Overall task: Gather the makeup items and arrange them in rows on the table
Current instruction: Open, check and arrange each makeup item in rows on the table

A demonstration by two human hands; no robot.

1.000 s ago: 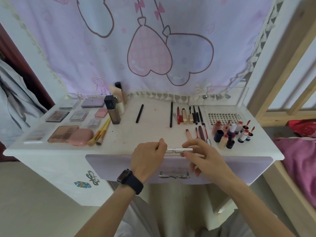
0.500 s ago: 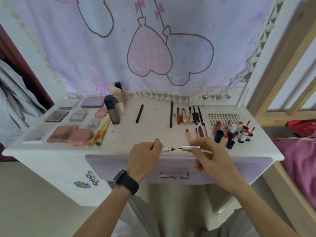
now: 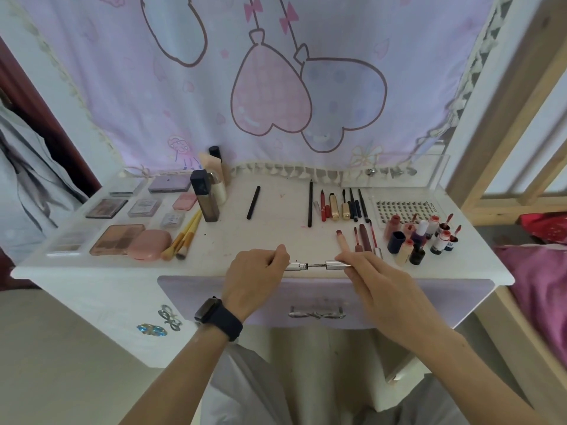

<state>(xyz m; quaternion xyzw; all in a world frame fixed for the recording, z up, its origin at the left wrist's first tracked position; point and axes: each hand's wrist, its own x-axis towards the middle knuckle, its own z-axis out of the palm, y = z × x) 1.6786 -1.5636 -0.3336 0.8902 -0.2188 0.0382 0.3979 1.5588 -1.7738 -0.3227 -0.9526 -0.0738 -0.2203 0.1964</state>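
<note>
left grip (image 3: 256, 276) curling round tube (image 3: 296, 266) | right grip (image 3: 377, 280) pinching cap (image 3: 336, 265) | thin wand (image 3: 316, 265) showing between them | tube being held level over worktop (image 3: 230, 237) front edge | pencils (image 3: 310, 207) lying in a row behind

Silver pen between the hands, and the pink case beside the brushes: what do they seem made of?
The silver pen looks like metal or metallised plastic, glossy, with bright highlights along its barrel. The pink case looks like smooth plastic with a satin finish: soft sheen, rounded moulded edges.
</note>
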